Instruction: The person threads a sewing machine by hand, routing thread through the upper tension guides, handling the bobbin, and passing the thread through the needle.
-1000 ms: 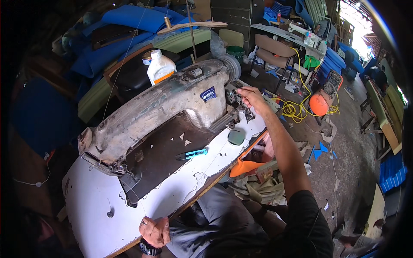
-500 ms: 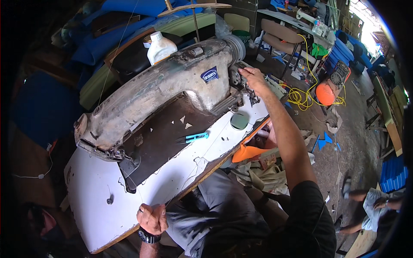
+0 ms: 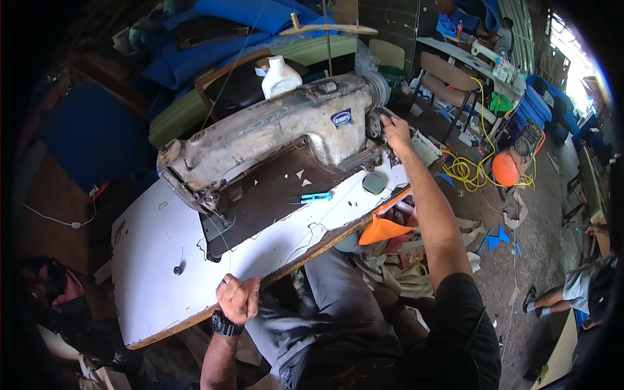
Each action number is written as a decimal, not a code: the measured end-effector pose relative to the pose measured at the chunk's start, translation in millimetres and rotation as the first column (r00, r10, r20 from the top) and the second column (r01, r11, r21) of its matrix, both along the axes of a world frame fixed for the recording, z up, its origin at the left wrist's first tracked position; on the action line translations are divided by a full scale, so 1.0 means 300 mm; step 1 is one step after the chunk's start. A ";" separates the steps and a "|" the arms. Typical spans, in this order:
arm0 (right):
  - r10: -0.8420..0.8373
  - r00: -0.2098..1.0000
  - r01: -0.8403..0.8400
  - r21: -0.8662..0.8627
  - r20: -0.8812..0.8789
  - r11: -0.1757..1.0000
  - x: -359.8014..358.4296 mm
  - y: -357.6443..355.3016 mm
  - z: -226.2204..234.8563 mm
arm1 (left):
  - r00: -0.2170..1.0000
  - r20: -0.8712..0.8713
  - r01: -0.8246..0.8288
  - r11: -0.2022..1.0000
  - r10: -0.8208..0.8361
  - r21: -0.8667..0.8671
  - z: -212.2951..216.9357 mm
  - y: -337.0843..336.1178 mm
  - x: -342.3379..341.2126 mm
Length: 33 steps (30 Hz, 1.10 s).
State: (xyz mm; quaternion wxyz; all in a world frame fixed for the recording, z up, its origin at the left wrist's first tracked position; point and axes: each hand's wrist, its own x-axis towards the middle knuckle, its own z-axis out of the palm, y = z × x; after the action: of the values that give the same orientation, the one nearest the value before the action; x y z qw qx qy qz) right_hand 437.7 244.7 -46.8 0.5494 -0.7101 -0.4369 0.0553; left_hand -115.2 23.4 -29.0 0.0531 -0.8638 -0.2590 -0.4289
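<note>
Bystander point(image 3: 580, 286) at the far right had walked farther off along the floor since the earlier frame; both hands had kept their stations. At left, a small dark bobbin-like piece point(image 3: 177, 270) lay on the white tabletop point(image 3: 146, 299). To its right, the left hand point(image 3: 238, 299) rested at the near table edge with fingers curled closed; a pale thread point(image 3: 229, 262) ran toward it from the needle end, but whether the fingers pinched it could not be told. That thread was judged light, limp and easily snapped, best taken at its loose end between thumb and forefinger.

Beyond stood the industrial sewing machine point(image 3: 260, 153), its arm spanning the dark bed point(image 3: 266, 201). It was judged heavy, rigid and possibly oily, to be gripped under the arm and at the base. Thread snips point(image 3: 316, 197) lay on the bed's near edge. Farther right, the right hand point(image 3: 396, 135), well apart from the left, reached the small wheel point(image 3: 374, 127) below the handwheel point(image 3: 378, 90); firm contact could not be confirmed.
</note>
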 end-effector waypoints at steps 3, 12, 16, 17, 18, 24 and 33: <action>-0.034 0.999 0.031 0.053 0.043 0.998 0.073 -0.025 -0.022 | 0.999 0.010 0.030 0.998 -0.031 0.058 0.008 0.020 0.034; 0.366 0.761 -0.324 0.174 -0.536 0.930 -0.050 -0.084 0.067 | 0.998 -0.045 0.037 0.999 -0.036 0.010 -0.032 -0.008 -0.001; 0.164 0.968 -0.164 0.012 -0.190 0.986 0.035 -0.053 0.026 | 0.997 -0.064 -0.033 0.999 0.030 -0.039 -0.046 -0.011 0.019; 0.158 0.971 -0.160 0.001 -0.178 0.987 0.016 -0.055 0.041 | 0.997 -0.073 -0.025 0.998 0.021 -0.051 -0.043 -0.012 0.010; 0.133 0.982 -0.145 -0.081 -0.131 0.986 -0.044 -0.069 0.088 | 0.996 -0.071 -0.051 0.996 0.046 -0.072 -0.041 -0.014 -0.013; -0.011 0.997 0.006 -0.067 -0.073 0.998 -0.030 -0.046 0.048 | 0.979 -0.132 -0.153 0.988 0.153 0.005 -0.096 0.001 -0.048; 0.059 0.966 -0.009 0.193 -0.253 0.981 -0.046 -0.025 0.011 | 0.998 -0.030 -0.064 0.998 0.064 -0.003 -0.072 -0.005 -0.011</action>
State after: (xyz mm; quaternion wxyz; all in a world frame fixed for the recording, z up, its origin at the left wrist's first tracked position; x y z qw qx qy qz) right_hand 424.0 237.0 -43.7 0.6656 -0.6337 -0.3773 0.1145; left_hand -118.6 22.0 -50.6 0.0689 -0.8614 -0.2866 -0.4136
